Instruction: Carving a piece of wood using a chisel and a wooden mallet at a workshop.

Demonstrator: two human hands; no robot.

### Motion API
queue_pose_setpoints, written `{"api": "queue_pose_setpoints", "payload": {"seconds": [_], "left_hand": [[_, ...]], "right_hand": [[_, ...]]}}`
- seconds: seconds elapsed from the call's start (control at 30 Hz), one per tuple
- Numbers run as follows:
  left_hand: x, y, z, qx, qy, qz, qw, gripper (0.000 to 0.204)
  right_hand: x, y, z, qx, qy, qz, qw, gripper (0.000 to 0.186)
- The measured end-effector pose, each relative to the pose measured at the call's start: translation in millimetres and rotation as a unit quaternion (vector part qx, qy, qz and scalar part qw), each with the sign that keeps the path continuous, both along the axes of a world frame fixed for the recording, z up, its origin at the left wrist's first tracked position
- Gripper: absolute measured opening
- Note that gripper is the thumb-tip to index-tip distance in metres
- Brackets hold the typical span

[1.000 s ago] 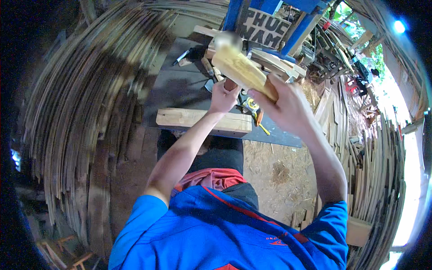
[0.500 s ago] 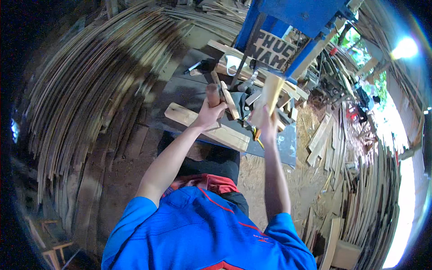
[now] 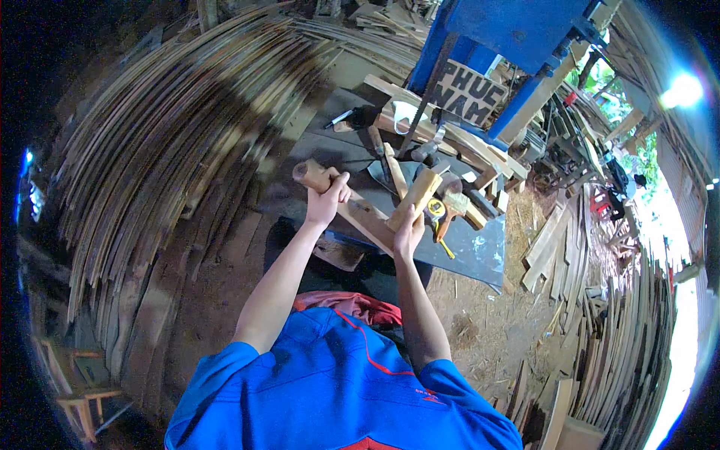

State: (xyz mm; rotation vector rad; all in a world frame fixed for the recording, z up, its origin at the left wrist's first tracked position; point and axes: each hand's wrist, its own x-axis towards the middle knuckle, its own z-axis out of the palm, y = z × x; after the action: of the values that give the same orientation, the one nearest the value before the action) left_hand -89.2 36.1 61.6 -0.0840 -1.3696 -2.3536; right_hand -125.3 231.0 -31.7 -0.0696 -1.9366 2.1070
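My left hand is closed around a thick, rounded brown wooden piece, its end sticking out beyond my fist. A short, pale block of wood is gripped in my right hand, tilted up and away from me. Between my hands lies a long wooden board at the near edge of the dark work table. Just right of the pale block sits a yellow tape measure. Whether the block touches the board cannot be made out.
A blue band saw with a lettered sign stands behind the table. Wood offcuts, a white mask and a marker lie on the table. Stacked wood strips fill the left; more planks lean at right.
My right hand has come down and left with the pale block, nearer the board. My left hand has shifted left, tipping the round wooden piece from upright to leaning. The view has turned slightly.
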Motion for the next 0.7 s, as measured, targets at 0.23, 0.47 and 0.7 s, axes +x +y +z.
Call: {"api": "queue_pose_setpoints", "payload": {"seconds": [0.23,0.47,0.7], "left_hand": [[-17,4,3,-0.011,0.016,-0.060,0.998,0.032],[-42,1,14,-0.088,-0.002,-0.137,0.987,0.029],[-61,37,18,-0.167,-0.020,-0.092,0.981,0.027]], "right_hand": [[10,-5,5,-0.008,0.013,0.006,1.000,0.045],[6,2,-3,-0.026,0.021,0.024,0.999,0.046],[15,-2,9,-0.054,0.018,0.062,0.996,0.050]]}}
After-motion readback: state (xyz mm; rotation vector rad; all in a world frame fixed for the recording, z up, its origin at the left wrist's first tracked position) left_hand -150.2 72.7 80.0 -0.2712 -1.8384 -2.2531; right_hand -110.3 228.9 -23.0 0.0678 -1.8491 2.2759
